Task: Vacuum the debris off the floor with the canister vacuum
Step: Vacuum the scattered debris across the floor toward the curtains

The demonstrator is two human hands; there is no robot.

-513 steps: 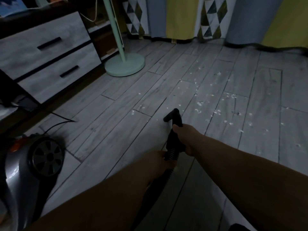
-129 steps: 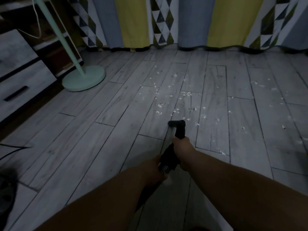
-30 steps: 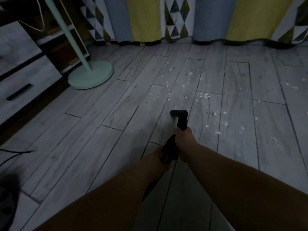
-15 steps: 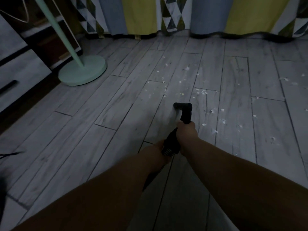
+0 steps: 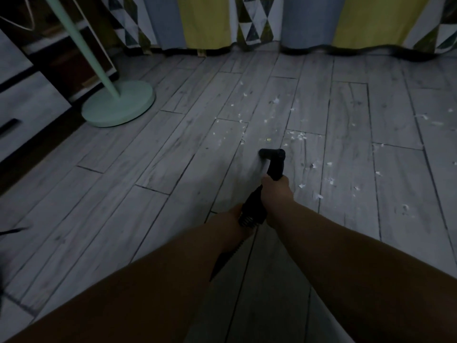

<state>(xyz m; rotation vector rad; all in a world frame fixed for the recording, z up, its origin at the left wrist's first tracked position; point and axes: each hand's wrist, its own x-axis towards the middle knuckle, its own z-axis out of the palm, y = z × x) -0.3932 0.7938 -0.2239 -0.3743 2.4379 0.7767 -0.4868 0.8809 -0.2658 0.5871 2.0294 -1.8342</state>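
A black vacuum wand handle (image 5: 273, 159) with a bent tip points down at the grey plank floor (image 5: 173, 154). My right hand (image 5: 275, 191) grips the handle from above. My left hand (image 5: 236, 219) holds the ribbed black hose (image 5: 248, 220) just behind it, mostly hidden by the hose. Small white debris (image 5: 298, 137) lies scattered ahead of the tip, with more bits to the right (image 5: 319, 195). The canister is out of view.
A mint-green lamp stand base (image 5: 118, 105) with a slanted pole stands at the left. A grey drawer unit (image 5: 22, 105) is at the far left. Patterned curtains (image 5: 259, 21) hang along the back. A dark cable (image 5: 12, 230) lies at the left edge.
The wand tip and both hands have edged forward and slightly right towards the debris. Several bits that lay near the tip a few seconds ago are gone.
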